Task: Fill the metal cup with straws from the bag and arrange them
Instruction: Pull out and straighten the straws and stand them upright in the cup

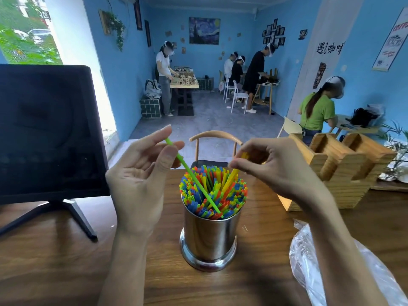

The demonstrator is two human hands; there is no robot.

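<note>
A shiny metal cup [209,239] stands upright on the wooden table [55,261], packed with colourful straws [234,195] fanned out at the rim. My left hand [141,180] pinches a green straw [194,177] near its top between thumb and fingers; the straw slants down with its lower end among the other straws. My right hand [280,166] pinches a yellow straw [231,177] near its top, and that straw also stands in the cup. A clear plastic bag [313,263] lies on the table at the lower right, partly under my right forearm.
A dark monitor [48,133] on a stand sits at the left. A wooden holder [340,171] stands at the right behind my right hand. A chair back [216,138] shows beyond the table's far edge. Several people work at tables farther back.
</note>
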